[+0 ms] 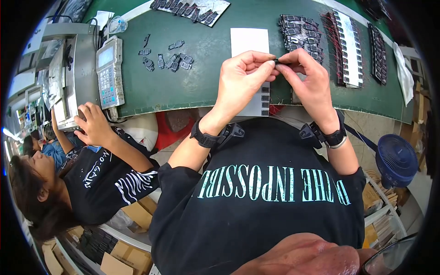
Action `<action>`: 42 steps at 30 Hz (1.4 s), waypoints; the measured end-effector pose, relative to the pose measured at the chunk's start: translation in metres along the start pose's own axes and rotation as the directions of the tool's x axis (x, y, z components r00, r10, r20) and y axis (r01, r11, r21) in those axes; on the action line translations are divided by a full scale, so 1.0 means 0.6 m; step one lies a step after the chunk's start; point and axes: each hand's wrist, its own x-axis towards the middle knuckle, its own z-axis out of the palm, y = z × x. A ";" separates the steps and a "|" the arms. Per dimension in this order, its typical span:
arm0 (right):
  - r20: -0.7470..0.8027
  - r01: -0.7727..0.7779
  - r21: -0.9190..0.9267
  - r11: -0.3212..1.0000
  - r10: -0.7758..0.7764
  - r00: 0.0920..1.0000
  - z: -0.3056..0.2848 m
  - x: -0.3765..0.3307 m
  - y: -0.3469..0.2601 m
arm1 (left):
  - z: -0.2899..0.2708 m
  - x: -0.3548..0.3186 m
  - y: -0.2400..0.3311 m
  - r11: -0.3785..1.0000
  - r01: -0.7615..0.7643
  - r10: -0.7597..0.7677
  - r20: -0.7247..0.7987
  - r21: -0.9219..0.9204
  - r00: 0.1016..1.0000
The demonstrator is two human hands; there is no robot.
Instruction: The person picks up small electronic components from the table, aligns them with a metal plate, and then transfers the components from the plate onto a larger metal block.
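My left hand (pixel 243 80) and my right hand (pixel 311 80) meet over the near side of the green table. Their fingertips pinch a small black part (pixel 276 61) between them; most of it is hidden by the fingers. Beneath the hands lies a white sheet (pixel 250 39), with several small dark square pieces (pixel 265 98) in a column along its near right edge. Just beyond my right hand is a pile of black parts with dark square faces (pixel 298 32). Loose black parts (pixel 173 62) are scattered to the left of my left hand.
Right of the pile are a white strip lined with black pieces and red wires (pixel 348 50) and a row of black parts (pixel 377 55). A keypad unit with a screen (pixel 109 68) stands left, beside a metal machine and a co-worker's hand (pixel 96 126). A blue fan (pixel 396 158) is at right.
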 end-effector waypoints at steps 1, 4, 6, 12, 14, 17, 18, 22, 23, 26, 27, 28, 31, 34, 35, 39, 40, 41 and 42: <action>0.017 -0.006 -0.011 1.000 0.007 1.000 -0.003 0.000 -0.002 | 0.001 0.000 0.001 1.000 -0.013 0.013 0.012 0.001 1.000; 0.036 -0.060 0.084 0.995 0.057 0.998 -0.010 -0.003 -0.011 | 0.003 -0.002 0.011 0.999 0.024 -0.025 0.033 0.026 0.999; 0.057 -0.146 0.293 0.945 0.135 0.989 -0.019 -0.007 -0.017 | 0.007 -0.006 0.016 0.999 0.041 -0.043 0.051 0.035 0.998; 0.095 -0.219 0.201 0.955 0.203 0.974 -0.046 -0.043 -0.026 | 0.044 -0.040 0.023 0.938 -0.090 0.073 0.061 0.335 0.995; 0.107 -0.128 0.019 0.992 0.125 0.986 -0.060 -0.053 -0.025 | 0.053 -0.040 0.023 0.873 -0.151 0.124 0.089 0.464 0.988; 0.055 -0.069 -0.068 0.995 0.072 0.996 -0.090 -0.052 -0.035 | 0.061 -0.022 0.029 0.915 -0.037 -0.046 0.194 0.403 0.980; 0.029 -0.039 -0.116 0.993 0.042 0.999 -0.097 -0.052 -0.035 | 0.060 -0.010 0.026 0.914 -0.041 -0.043 0.197 0.404 0.979; -0.082 0.151 -0.485 0.862 -0.217 0.973 -0.131 -0.025 -0.008 | 0.053 0.050 0.014 0.960 0.087 -0.129 0.143 0.267 0.981; -0.097 0.146 -0.481 0.864 -0.218 0.971 -0.130 -0.021 0.008 | 0.057 0.059 0.010 0.946 0.067 -0.116 0.139 0.318 0.983; 0.043 0.270 -0.562 0.782 -0.298 0.954 -0.115 -0.008 0.058 | 0.062 0.074 0.002 0.908 0.022 -0.085 0.134 0.418 0.987; 0.039 0.271 -0.562 0.782 -0.302 0.953 -0.111 -0.007 0.061 | 0.061 0.078 0.002 0.900 0.029 -0.095 0.130 0.436 0.987; 0.044 0.269 -0.579 0.770 -0.300 0.953 -0.106 -0.006 0.064 | 0.060 0.080 0.001 0.890 0.037 -0.105 0.125 0.454 0.987; 0.054 0.268 -0.606 0.749 -0.298 0.953 -0.101 -0.004 0.069 | 0.067 0.080 0.000 0.846 0.005 -0.080 0.118 0.533 0.990; 0.077 0.282 -0.628 0.726 -0.302 0.950 -0.107 -0.009 0.070 | 0.073 0.074 -0.001 0.763 -0.067 -0.012 0.117 0.643 0.993; 0.076 0.282 -0.625 0.728 -0.303 0.950 -0.105 -0.007 0.071 | 0.069 0.072 -0.005 0.705 -0.148 0.067 0.143 0.693 0.987; 0.069 0.293 -0.607 0.739 -0.318 0.946 -0.106 -0.006 0.074 | 0.065 0.072 -0.020 0.519 -0.350 0.250 0.253 0.779 0.935; 0.060 0.287 -0.602 0.745 -0.317 0.947 -0.107 -0.005 0.075 | 0.064 0.072 -0.022 0.478 -0.387 0.283 0.279 0.788 0.918; 0.051 0.284 -0.595 0.752 -0.317 0.947 -0.108 -0.004 0.076 | 0.063 0.073 -0.023 0.435 -0.421 0.315 0.304 0.796 0.899; 0.044 0.281 -0.589 0.758 -0.317 0.948 -0.108 -0.002 0.077 | 0.064 0.073 -0.023 0.434 -0.422 0.315 0.305 0.796 0.899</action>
